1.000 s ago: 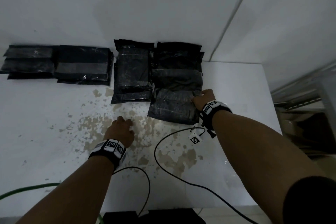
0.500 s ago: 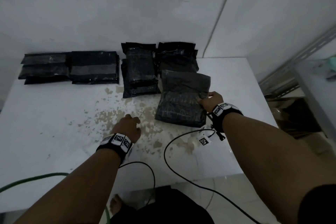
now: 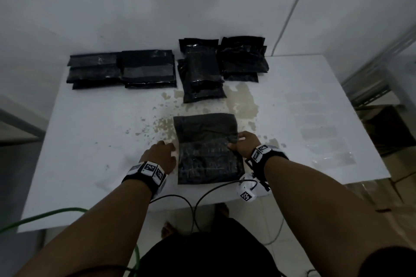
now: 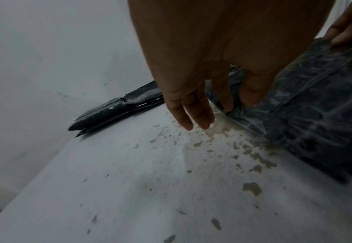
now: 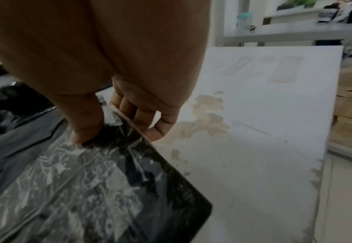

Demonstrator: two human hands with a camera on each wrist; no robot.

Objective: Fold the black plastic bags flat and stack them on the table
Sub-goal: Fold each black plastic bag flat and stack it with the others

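The right hand (image 3: 245,145) has drawn one flat, crinkled black plastic bag (image 3: 208,149) off the far stacks of folded black bags (image 3: 202,74) and pinches its right edge, thumb on top. The left hand (image 3: 158,157), fingers relaxed, touches the bag's left edge, so folding can begin on the white table (image 3: 90,153).

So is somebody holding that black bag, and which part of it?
Yes. The right hand pinches the black bag at its right edge, thumb on top. The left hand touches its left edge with straight fingers.
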